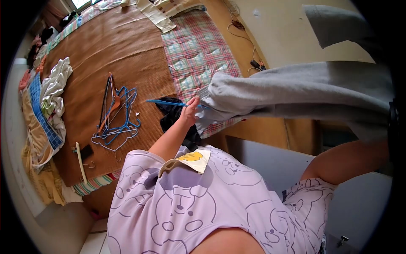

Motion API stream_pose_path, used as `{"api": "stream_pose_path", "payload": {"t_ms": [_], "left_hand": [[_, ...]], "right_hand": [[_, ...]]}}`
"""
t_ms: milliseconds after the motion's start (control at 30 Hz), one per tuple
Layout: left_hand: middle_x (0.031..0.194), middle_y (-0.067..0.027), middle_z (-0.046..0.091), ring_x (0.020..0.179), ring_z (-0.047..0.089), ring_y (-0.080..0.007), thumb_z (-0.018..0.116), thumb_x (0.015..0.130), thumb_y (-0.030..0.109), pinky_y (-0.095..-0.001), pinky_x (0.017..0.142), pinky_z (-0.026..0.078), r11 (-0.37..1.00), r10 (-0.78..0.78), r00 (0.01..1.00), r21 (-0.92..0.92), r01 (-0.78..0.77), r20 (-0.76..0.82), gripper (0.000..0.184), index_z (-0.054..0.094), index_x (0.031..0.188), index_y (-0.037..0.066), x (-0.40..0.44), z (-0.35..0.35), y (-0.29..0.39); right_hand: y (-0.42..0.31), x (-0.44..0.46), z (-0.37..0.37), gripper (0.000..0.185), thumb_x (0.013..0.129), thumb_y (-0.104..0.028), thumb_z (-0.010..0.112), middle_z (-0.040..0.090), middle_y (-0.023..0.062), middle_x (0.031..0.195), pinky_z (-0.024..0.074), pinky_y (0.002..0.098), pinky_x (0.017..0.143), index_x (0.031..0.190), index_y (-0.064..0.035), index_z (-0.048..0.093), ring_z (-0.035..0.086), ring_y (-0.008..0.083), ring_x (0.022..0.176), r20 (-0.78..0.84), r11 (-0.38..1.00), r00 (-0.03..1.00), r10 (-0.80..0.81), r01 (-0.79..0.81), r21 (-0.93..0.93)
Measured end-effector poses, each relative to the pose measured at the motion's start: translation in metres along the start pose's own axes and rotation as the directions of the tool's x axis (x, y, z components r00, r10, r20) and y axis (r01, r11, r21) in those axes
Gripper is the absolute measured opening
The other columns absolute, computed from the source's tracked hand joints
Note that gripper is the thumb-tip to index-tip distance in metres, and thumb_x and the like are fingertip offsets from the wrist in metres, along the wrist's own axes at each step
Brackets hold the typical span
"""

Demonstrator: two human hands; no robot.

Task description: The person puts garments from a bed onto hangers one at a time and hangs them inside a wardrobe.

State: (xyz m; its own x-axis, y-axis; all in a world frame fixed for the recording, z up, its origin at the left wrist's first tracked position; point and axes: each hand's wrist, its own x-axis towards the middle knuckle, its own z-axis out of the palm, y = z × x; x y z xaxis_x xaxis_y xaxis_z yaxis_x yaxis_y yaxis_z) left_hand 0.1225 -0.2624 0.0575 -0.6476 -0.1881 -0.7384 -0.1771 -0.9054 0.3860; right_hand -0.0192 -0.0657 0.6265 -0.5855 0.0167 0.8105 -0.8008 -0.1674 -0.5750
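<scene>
My left hand (192,109) is closed on a blue hanger (167,102) and the gathered waistband end of light grey sweatpants (270,93). From there the sweatpants stretch out to the right, and one leg (338,25) swings up at the top right. Part of the hanger is hidden inside the grey cloth. My right forearm (359,161) reaches to the right edge, where the hand is out of view. Just beyond my left hand, a black cloth item (171,118) lies on the bed's edge.
Several hangers (116,114) lie in a pile on the brown mat (127,42). Crumpled clothes (46,110) line the bed's left side. A plaid quilt (203,46) covers the right part. A cable (249,42) runs along the wooden edge, and a grey panel (270,156) stands near my body.
</scene>
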Motion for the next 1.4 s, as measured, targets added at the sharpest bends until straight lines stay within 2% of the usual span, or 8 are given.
{"api": "stream_pose_path", "payload": {"t_ms": [233,433,633,800,900,1033,1133,1400], "left_hand": [[0.11,-0.007,0.061,0.098,0.059,-0.0223,0.06,0.083,0.033,-0.0427,0.085,0.048,0.994,0.084,0.89,-0.096,-0.045,0.449,0.034,0.057,0.111,0.013,0.033,0.012,0.003],[0.097,-0.0103,0.063,0.089,0.061,-0.0203,0.052,0.082,0.002,-0.0326,0.081,0.048,0.84,0.533,0.675,-0.222,-0.496,0.511,0.02,0.057,0.101,0.0,-0.086,0.07,0.135],[0.087,-0.0052,0.056,0.085,0.054,-0.0143,0.056,0.068,0.006,-0.0251,0.081,0.041,0.827,0.447,0.586,-0.063,-0.558,0.676,0.024,0.055,0.091,0.001,-0.141,0.095,0.162],[0.077,-0.0065,0.048,0.079,0.048,-0.0164,0.056,0.066,0.017,-0.0272,0.073,0.04,0.892,0.349,0.467,-0.135,-0.431,0.813,0.022,0.051,0.083,0.002,-0.164,0.124,0.168],[0.075,-0.0076,0.047,0.075,0.047,-0.0159,0.054,0.065,0.019,-0.0279,0.07,0.04,0.933,0.219,0.395,-0.073,-0.354,0.892,0.022,0.05,0.078,0.003,-0.177,0.144,0.169],[0.069,-0.0059,0.043,0.067,0.042,-0.0174,0.05,0.06,0.021,-0.0272,0.063,0.036,0.829,-0.17,0.61,0.447,-0.335,0.774,0.022,0.048,0.07,0.002,-0.198,0.172,0.134],[0.072,-0.0076,0.046,0.068,0.045,-0.0185,0.052,0.061,0.016,-0.0279,0.061,0.037,0.896,-0.33,0.472,0.428,-0.116,0.818,0.024,0.049,0.079,0.0,-0.188,0.167,0.107],[0.098,-0.0134,0.06,0.089,0.062,-0.0217,0.06,0.074,-0.002,-0.0307,0.08,0.051,0.919,-0.388,0.613,0.342,0.198,0.688,0.046,0.044,0.117,0.003,-0.157,0.108,0.061]], "right_hand": [[0.058,0.004,-0.03,0.032,0.093,-0.02,0.042,0.057,0.0123,0.111,0.0459,0.0328,0.089,0.115,-0.0006,0.053,0.057,0.0221,0.1,-0.027,0.993,0.992,0.12,-0.121,-0.011],[0.162,-0.048,-0.018,0.03,0.092,-0.019,0.044,0.06,0.0109,0.107,0.0457,0.031,0.089,0.113,-0.001,0.054,0.058,0.0207,0.097,0.015,0.899,0.908,0.418,-0.416,0.138],[0.215,-0.207,0.01,0.023,0.083,-0.002,0.046,0.059,0.0072,0.095,0.0442,0.027,0.082,0.102,-0.0033,0.058,0.056,0.0153,0.089,0.436,0.675,0.622,0.65,-0.737,0.045],[0.196,-0.24,0.006,0.049,0.08,-0.009,0.061,0.043,0.0149,0.126,0.0402,0.0337,0.093,0.126,-0.0037,0.044,0.046,0.0242,0.114,0.727,0.844,0.57,0.383,0.104,-0.526],[0.167,-0.215,0.015,0.059,0.079,-0.018,0.067,0.037,0.015,0.131,0.0398,0.034,0.093,0.13,-0.0064,0.04,0.042,0.0246,0.118,0.537,0.822,0.832,0.135,0.208,-0.53],[0.138,-0.181,0.021,0.061,0.076,-0.025,0.071,0.05,0.0133,0.116,0.0435,0.0342,0.088,0.126,-0.0046,0.043,0.051,0.0222,0.107,0.499,0.819,0.856,-0.135,0.38,-0.43],[0.139,-0.188,0.003,0.028,0.087,-0.029,0.06,0.054,-0.0012,0.059,0.0394,0.0194,0.051,0.1,-0.0032,0.058,0.049,0.0066,0.052,0.749,0.822,0.468,0.468,-0.542,-0.176],[0.15,-0.252,-0.069,0.034,0.092,-0.035,0.05,0.047,-0.0021,0.053,0.027,0.0173,0.043,0.076,-0.0056,0.057,0.039,0.0024,0.046,0.629,0.335,0.129,0.767,-0.916,-0.221]]}}
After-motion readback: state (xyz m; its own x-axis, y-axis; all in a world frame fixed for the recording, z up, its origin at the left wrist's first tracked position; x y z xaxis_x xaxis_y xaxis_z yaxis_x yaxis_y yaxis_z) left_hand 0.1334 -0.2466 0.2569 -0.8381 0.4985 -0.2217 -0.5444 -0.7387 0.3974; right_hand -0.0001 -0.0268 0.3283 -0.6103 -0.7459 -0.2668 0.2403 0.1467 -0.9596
